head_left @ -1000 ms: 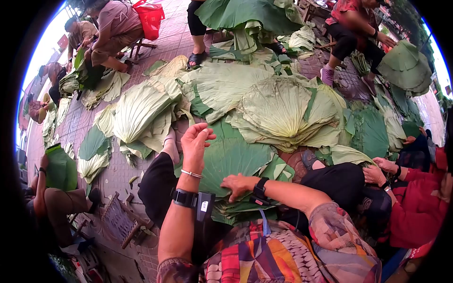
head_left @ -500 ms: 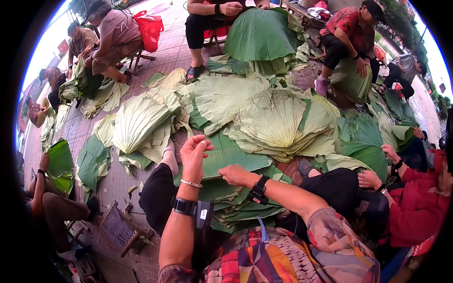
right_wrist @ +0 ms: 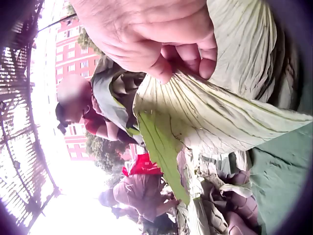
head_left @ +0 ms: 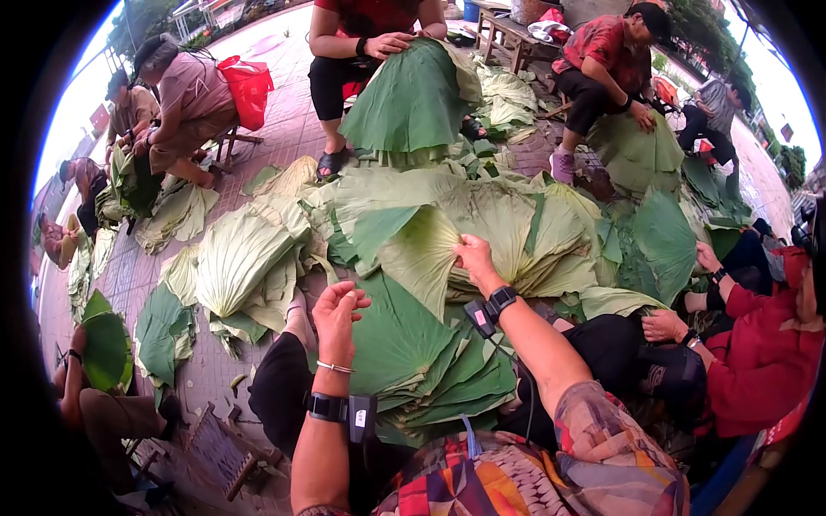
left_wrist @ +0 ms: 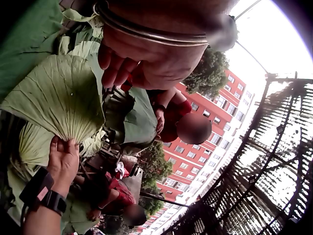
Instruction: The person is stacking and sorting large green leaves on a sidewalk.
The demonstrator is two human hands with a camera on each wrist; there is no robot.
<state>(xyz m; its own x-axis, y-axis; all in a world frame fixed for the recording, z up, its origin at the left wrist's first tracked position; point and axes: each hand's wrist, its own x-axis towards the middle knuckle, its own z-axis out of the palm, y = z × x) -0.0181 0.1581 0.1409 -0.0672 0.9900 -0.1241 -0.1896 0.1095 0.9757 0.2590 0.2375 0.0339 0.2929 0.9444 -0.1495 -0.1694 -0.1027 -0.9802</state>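
My right hand [head_left: 476, 262] pinches a large leaf [head_left: 417, 249] by its narrow, gathered end, above other leaves. In the right wrist view, the thumb and fingers of this hand [right_wrist: 156, 36] grip the pale, ribbed leaf [right_wrist: 210, 115]. The left hand [head_left: 338, 322] is raised with loosely curled fingers, to the left of the held leaf and holding nothing. In the left wrist view, this hand [left_wrist: 154, 58] is apart from the leaf [left_wrist: 63, 95], which fans out from the right hand [left_wrist: 63, 161]. A layered stack of green leaves [head_left: 404, 353] lies in front of my body.
Pale leaf piles [head_left: 237, 262] spread over the paved ground [head_left: 284, 116]. Several seated people surround them, some handling leaves. A woven stool [head_left: 219, 451] stands at the lower left; a person in red [head_left: 761, 365] sits close on my right.
My right hand has moved forward from the green stack and now lifts a leaf by its end. The left hand is slightly lower in view and still empty.
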